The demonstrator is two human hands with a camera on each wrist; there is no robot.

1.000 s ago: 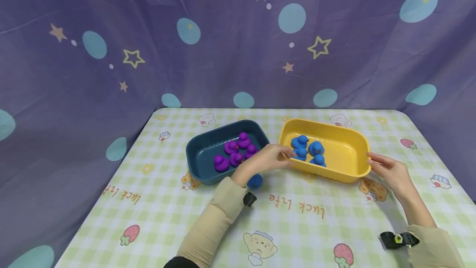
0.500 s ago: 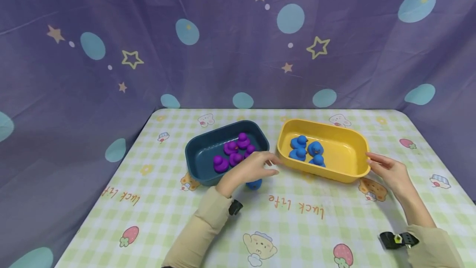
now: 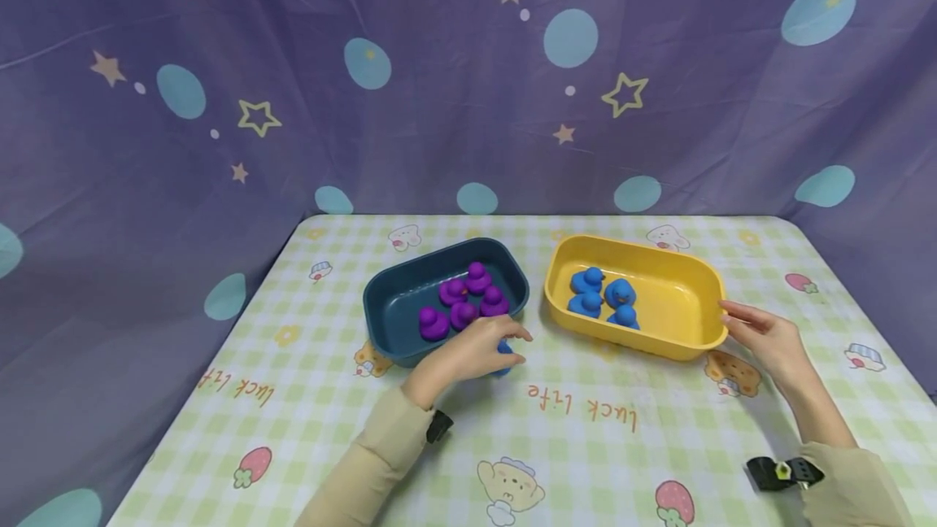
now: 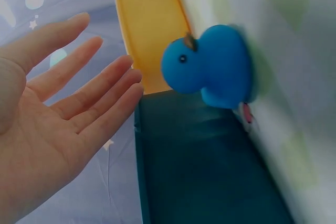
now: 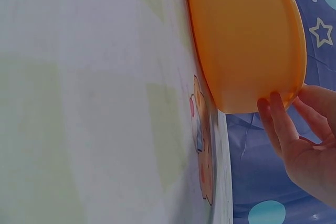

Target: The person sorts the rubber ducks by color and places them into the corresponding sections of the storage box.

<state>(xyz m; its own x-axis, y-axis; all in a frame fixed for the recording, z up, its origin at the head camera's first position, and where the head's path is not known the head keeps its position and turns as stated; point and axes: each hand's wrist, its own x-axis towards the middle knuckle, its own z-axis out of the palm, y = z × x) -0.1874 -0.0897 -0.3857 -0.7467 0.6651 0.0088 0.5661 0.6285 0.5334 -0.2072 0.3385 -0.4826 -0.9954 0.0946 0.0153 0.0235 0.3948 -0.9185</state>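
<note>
A blue toy duck (image 4: 212, 66) stands on the tablecloth in front of the dark blue tub (image 3: 381, 311); in the head view my left hand (image 3: 476, 346) hovers over the duck (image 3: 505, 348) and hides most of it. The left wrist view shows that hand (image 4: 63, 103) open, fingers straight, a little short of the duck. Several purple ducks (image 3: 463, 303) lie in the dark blue tub. Several blue ducks (image 3: 603, 298) lie in the yellow tub (image 3: 681, 299). My right hand (image 3: 761, 336) touches the yellow tub's right end (image 5: 247, 40) with straight fingers (image 5: 275, 121).
The table carries a green checked cloth (image 3: 586, 437) printed with bears and strawberries. A purple curtain (image 3: 439, 80) with stars and dots hangs behind and to the left. Black wrist straps (image 3: 783, 472) sit on both beige sleeves.
My left hand has drawn back from the yellow tub's left rim, leftward and toward me, and now hovers over the blue duck by the dark tub. The right hand has stayed put.
</note>
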